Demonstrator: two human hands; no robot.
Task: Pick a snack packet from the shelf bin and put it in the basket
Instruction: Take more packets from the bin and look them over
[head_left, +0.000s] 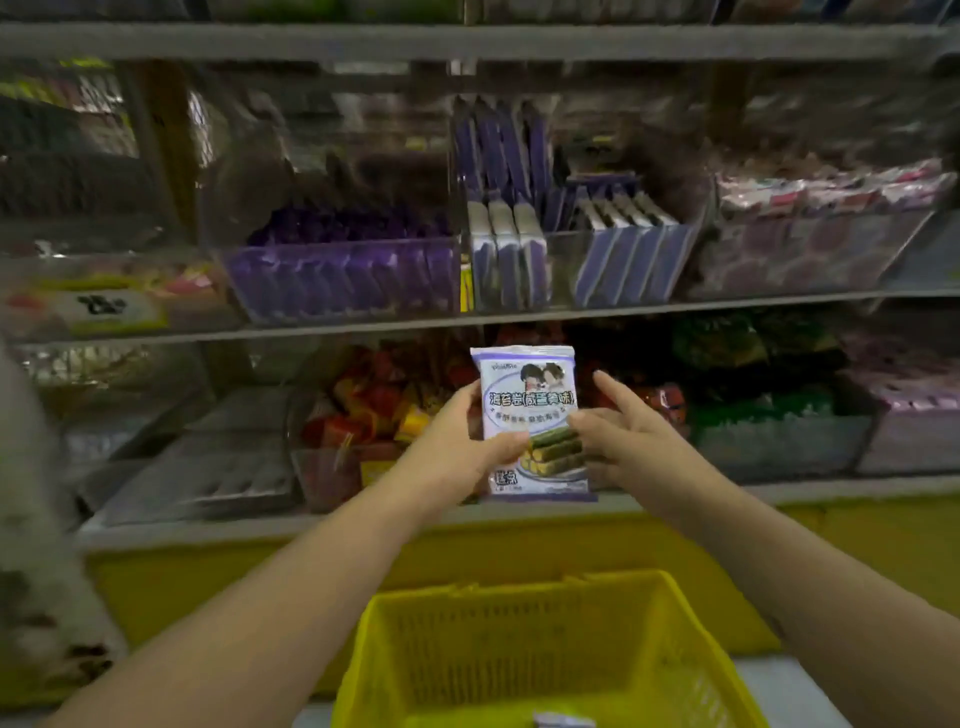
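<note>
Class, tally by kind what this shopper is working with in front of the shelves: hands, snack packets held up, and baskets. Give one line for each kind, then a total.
Hands: 2, the left hand and the right hand
Packets held up: 1, the snack packet
Baskets: 1, the yellow basket
Total: 4
</note>
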